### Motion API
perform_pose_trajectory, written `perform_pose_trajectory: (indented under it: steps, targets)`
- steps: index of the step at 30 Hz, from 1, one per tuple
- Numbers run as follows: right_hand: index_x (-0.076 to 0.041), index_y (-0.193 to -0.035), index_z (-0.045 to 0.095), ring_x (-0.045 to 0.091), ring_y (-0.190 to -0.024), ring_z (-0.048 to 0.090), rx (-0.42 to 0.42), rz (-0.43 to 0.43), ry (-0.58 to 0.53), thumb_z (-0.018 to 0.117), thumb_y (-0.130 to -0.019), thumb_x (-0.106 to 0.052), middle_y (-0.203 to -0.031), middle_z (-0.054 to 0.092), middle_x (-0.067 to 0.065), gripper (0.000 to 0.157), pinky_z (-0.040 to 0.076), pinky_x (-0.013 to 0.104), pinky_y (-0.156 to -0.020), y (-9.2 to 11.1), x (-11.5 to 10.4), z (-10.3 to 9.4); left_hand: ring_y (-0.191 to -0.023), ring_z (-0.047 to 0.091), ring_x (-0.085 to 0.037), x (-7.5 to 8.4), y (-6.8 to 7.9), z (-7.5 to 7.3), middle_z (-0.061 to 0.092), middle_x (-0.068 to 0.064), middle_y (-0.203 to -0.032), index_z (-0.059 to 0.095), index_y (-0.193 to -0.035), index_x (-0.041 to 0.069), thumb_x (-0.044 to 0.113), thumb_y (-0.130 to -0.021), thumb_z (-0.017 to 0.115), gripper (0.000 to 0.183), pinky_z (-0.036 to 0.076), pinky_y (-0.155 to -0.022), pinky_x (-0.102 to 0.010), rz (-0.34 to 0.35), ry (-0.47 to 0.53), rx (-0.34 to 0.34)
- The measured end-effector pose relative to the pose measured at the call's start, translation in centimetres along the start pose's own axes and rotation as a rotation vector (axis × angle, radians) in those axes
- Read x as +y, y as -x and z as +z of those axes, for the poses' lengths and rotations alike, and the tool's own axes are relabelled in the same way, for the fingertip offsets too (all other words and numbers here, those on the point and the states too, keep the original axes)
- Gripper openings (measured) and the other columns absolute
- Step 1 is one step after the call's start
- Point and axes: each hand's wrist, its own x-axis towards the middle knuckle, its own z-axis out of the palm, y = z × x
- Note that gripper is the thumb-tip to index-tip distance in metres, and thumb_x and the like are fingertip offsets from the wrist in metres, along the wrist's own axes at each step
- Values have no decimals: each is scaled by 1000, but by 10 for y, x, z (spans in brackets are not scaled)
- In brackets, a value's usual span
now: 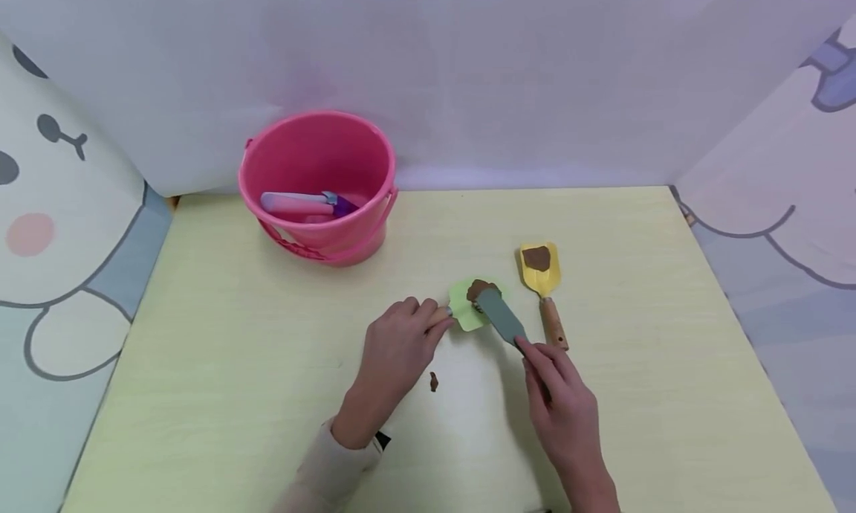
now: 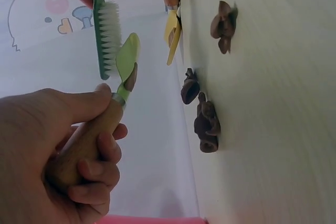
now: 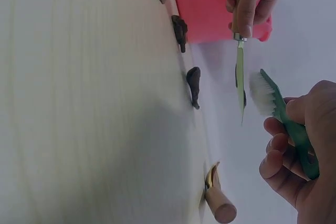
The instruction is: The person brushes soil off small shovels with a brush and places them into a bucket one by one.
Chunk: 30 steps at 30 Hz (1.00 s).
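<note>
My left hand [image 1: 394,349] grips the wooden handle of a small light green toy shovel [image 1: 461,316], its blade raised above the table. Brown material [image 1: 483,288] shows at the blade's far side, and a brown patch also shows on the shovel [image 2: 126,56] in the left wrist view. My right hand [image 1: 565,405] holds a green brush [image 1: 501,316] by its handle. Its white bristles [image 2: 111,32] face the blade; whether they touch it I cannot tell. Dark brown, irregular lumps [image 2: 206,124] lie on the table below, one brown piece [image 1: 434,381] between the hands.
A pink bucket [image 1: 321,234] stands at the back left, with pink and purple handled items [image 1: 307,204] inside. Right of the hands lies a yellow toy shovel [image 1: 540,275] with a wooden handle and a brown patch in its scoop. Pale cloth walls [image 1: 535,89] border the table.
</note>
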Motion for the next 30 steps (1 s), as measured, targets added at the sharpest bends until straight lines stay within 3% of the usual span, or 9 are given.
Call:
perform_pose_trajectory:
  steps: [4, 9, 30]
  targets:
    - [-15, -131, 74, 13, -71, 63, -26, -64, 25, 69, -92, 6, -109, 69, 7, 44, 50, 17, -60, -2, -6, 6, -65, 61, -14, -3, 6, -9, 62, -1, -75, 74, -92, 16, 36, -83, 89, 26, 51, -51, -26, 9, -21, 11]
    - [-16, -129, 75, 19, -81, 71, -34, -77, 79, 73, -81, 15, -111, 69, 8, 57, 57, 31, -65, -2, -9, 7, -64, 59, -13, -6, 11, -18, 62, 1, -74, 73, -91, 16, 33, -83, 90, 24, 50, -50, -25, 9, -27, 17]
    - [-15, -129, 75, 26, -93, 72, -49, -45, 117, 75, -79, 19, -112, 70, 12, 60, 60, 42, -74, -7, -19, 9, -62, 58, -13, -9, 24, -40, 64, 1, -73, 76, -95, 16, 33, -83, 90, 25, 48, -50, -23, -17, -48, -6]
